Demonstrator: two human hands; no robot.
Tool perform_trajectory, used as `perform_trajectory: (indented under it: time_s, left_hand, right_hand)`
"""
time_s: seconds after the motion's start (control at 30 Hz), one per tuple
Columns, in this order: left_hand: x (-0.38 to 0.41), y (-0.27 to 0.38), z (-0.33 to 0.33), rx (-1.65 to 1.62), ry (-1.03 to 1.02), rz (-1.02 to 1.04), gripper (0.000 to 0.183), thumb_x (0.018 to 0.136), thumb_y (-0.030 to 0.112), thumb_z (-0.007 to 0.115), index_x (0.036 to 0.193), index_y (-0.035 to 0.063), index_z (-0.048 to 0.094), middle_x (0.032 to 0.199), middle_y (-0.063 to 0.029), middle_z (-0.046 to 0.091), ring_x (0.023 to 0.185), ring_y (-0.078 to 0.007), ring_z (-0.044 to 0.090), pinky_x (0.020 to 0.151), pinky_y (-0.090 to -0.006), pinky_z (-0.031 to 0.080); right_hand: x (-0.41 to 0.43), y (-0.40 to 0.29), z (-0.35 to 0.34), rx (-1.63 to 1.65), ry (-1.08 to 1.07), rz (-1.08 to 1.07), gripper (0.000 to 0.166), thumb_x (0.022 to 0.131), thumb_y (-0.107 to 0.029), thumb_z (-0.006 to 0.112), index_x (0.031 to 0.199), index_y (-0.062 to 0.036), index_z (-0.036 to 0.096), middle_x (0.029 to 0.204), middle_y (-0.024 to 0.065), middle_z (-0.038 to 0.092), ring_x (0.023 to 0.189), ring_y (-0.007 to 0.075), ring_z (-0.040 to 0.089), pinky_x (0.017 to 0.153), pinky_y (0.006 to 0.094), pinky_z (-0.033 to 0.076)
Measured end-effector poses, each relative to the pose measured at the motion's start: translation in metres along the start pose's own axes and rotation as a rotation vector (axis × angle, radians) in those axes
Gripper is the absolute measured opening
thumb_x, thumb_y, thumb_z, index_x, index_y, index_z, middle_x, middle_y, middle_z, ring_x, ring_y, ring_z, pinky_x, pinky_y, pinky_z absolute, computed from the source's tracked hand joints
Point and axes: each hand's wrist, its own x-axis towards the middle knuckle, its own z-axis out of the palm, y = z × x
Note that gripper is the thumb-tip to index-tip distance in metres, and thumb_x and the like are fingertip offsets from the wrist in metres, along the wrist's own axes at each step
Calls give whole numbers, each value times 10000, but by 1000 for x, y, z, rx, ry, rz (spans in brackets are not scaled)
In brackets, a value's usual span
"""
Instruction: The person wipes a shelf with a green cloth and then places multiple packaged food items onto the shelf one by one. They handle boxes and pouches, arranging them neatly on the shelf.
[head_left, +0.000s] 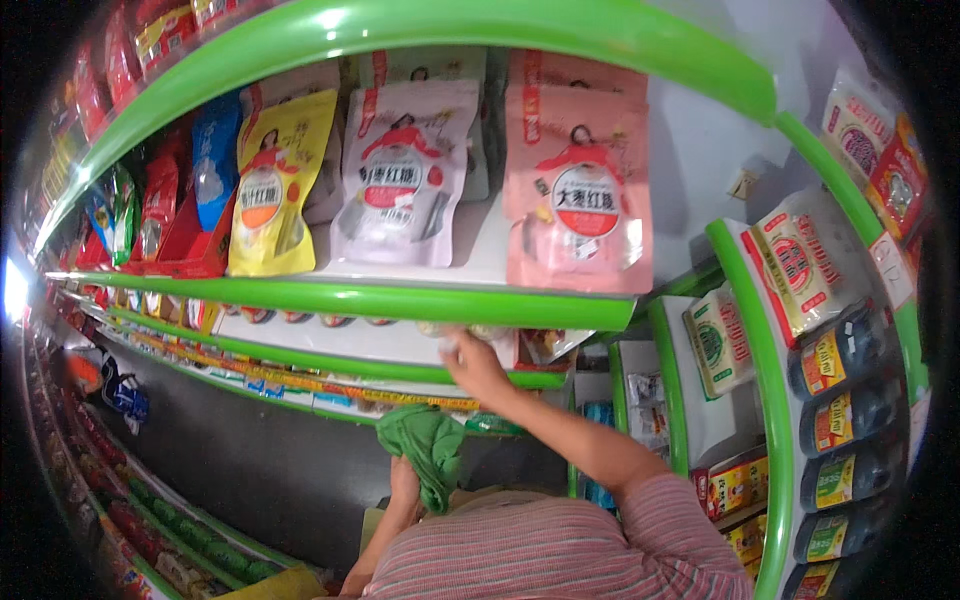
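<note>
My left hand (405, 481) grips a bunched green cloth (426, 450) in front of my body. Reaching forward, my right hand (476, 366) is at the lower shelf (360, 341), just under the green edge of the shelf above. Its fingertips are near pale round-topped containers (487, 332), which that edge partly covers. Whether the fingers touch or hold one cannot be made out. Above stand a yellow pouch (281, 187), a pale lilac pouch (405, 176) and a pink pouch (577, 187), all bearing writing.
The green shelf edge (360, 300) juts out above my right hand. On the right, side shelves hold dark bottles (832, 424) and bagged goods (799, 266). Dark floor (247, 465) runs along the aisle, with low goods shelves (180, 525) on its left.
</note>
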Motion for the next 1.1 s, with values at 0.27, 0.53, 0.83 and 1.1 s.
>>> perform_trajectory:
  time_s: [0.27, 0.53, 0.83, 1.1]
  left_hand:
    - [11, 13, 39, -16, -202, 86, 359, 876, 204, 458, 1194, 40, 428, 1059, -106, 551, 911, -216, 575, 733, -325, 501]
    - [-20, 33, 106, 271, -186, 190, 304, 895, 155, 454, 1158, 3, 442, 1048, -78, 536, 910, -156, 527, 749, -278, 453]
    - [-18, 23, 117, 309, -479, 186, 337, 905, 174, 460, 1197, 15, 407, 1121, -65, 493, 970, -141, 487, 803, -276, 431]
    - [-13, -3, 106, 269, -533, 143, 348, 910, 194, 462, 1208, 23, 412, 1104, -51, 508, 985, -146, 485, 826, -284, 419]
  right_hand:
    - [-127, -163, -195, -317, 182, -863, 273, 666, -63, 634, 933, -53, 578, 743, 82, 568, 696, 213, 564, 616, 328, 435]
    - [-142, -191, -208, -349, 300, -1290, 243, 697, -77, 620, 933, -52, 567, 753, 71, 561, 700, 193, 552, 626, 311, 435]
    - [-148, -190, -211, -326, 370, -1314, 211, 731, -92, 603, 932, -51, 554, 765, 59, 553, 705, 171, 538, 637, 292, 435]
    - [-149, -184, -215, -303, 416, -1322, 184, 762, -106, 589, 932, -50, 543, 776, 48, 546, 709, 151, 526, 648, 275, 434]
